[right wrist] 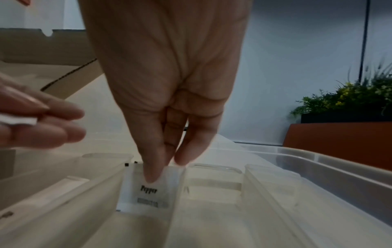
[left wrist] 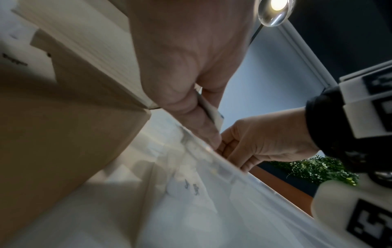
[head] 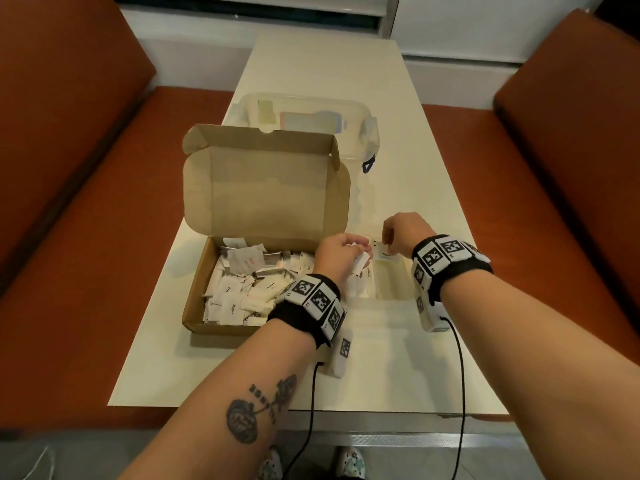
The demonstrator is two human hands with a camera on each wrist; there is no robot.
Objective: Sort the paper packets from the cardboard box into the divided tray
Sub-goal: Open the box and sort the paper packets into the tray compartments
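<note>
wrists: black bands [head: 298,317], white tag blocks [head: 437,255] | cables: black [head: 459,375] | left forearm: rose tattoo [head: 258,407]

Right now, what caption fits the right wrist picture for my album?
Right hand pinches a white paper "Pepper" packet, lowering it into a clear plastic divided tray.

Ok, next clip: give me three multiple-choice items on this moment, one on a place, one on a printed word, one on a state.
1. Where does the cardboard box sit relative to the divided tray?
A. to its left
B. to its right
C. on top of it

2. What word is on the packet held by the right hand?
A. Sugar
B. Pepper
C. Salt

3. How is the box's lid?
A. shut
B. torn off
C. open, standing up

Answers: 1 A, the head view shows the box left of the tray. 2 B, the right wrist view shows the print. 3 C, the lid stands upright behind the packets.
</note>
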